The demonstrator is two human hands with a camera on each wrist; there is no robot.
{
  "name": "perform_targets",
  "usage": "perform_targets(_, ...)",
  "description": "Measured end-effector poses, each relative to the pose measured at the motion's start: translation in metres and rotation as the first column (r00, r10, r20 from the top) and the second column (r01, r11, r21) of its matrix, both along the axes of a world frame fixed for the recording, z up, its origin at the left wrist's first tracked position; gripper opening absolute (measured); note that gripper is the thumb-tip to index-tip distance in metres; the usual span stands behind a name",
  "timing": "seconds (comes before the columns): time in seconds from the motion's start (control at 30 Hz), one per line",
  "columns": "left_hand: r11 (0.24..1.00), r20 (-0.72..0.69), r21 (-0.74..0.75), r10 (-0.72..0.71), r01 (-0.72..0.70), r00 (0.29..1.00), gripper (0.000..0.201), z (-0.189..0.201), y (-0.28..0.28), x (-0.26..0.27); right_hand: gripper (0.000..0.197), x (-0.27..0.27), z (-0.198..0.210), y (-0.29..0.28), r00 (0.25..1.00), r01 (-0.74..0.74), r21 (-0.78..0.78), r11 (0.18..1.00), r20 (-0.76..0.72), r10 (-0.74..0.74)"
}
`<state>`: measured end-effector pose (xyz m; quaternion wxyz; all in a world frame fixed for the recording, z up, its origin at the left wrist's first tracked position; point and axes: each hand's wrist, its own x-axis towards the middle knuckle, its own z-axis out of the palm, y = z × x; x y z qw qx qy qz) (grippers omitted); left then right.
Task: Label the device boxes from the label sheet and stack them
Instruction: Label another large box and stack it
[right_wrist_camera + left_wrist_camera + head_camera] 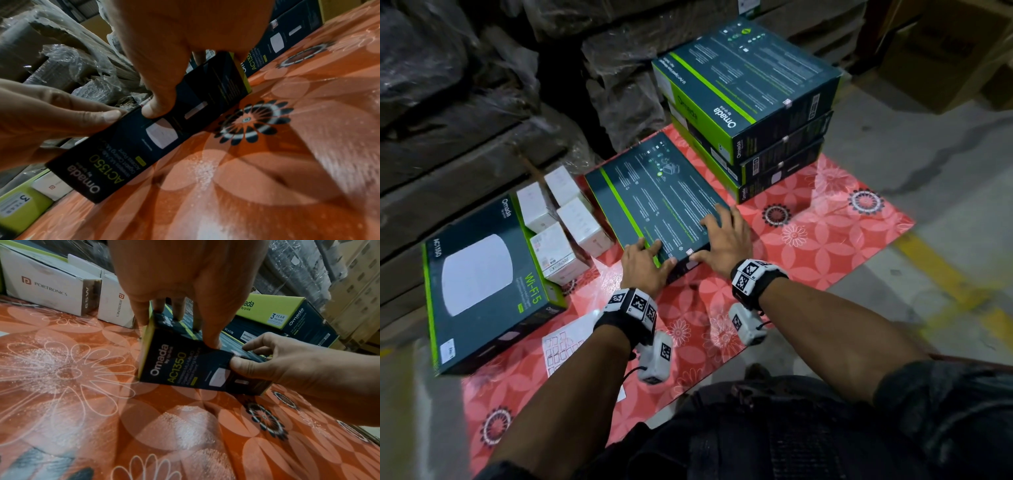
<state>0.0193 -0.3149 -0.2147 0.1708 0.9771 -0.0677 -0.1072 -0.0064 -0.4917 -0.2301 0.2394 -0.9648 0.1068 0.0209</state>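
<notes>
On the red floral mat [808,240], both hands, left hand [642,265] and right hand [724,236], grip the Omada AC1350 box [654,195] at its near edge, so the right thumb should press the small white label [690,251] flat before stacking.

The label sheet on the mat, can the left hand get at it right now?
Probably, once freed: the left hand is gripping the flat Omada box, and the label sheet lies uncovered on the mat just below that wrist.

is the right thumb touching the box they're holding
Touching. The right wrist view shows the right hand with its thumb tip pressed flat against the near side face of the box, no gap. The left wrist view agrees.
</notes>
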Motion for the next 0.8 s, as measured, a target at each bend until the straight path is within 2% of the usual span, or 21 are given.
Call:
perform_targets(0.17, 1.000, -0.012, 0.027, -0.004, 0.004, 1.000, 0.058, -0.003, 0.000, 0.002, 0.067, 0.000, 0.000, 0.001, 1.000, 0.002, -0.020, 1.000, -0.003, -0.002)
perform_targets(0.33, 0.999, -0.017, 0.038, 0.000, 0.000, 1.000, 0.059, -0.004, 0.001, 0.002, 0.074, 0.001, 0.002, -0.004, 0.998, -0.042, 0.003, 0.999, -0.054, 0.042)
perform_targets(0.6, 1.000, -0.019, 0.030, 0.011, -0.010, 1.000, 0.059, -0.004, 0.000, 0.003, 0.075, 0.004, 0.002, 0.004, 0.998, -0.004, -0.059, 0.998, -0.061, 0.000)
perform_targets(0.73, 0.999, -0.005, -0.032, 0.032, -0.032, 0.999, 0.059, -0.004, 0.000, -0.002, 0.073, 0.003, 0.003, -0.002, 0.999, -0.029, -0.036, 0.999, -0.042, 0.027)
perform_targets(0.8, 0.991, -0.017, -0.098, 0.094, -0.096, 0.995, 0.064, -0.004, -0.001, -0.004, 0.073, 0.001, 0.003, -0.008, 0.997, -0.066, -0.037, 0.997, -0.038, 0.065)
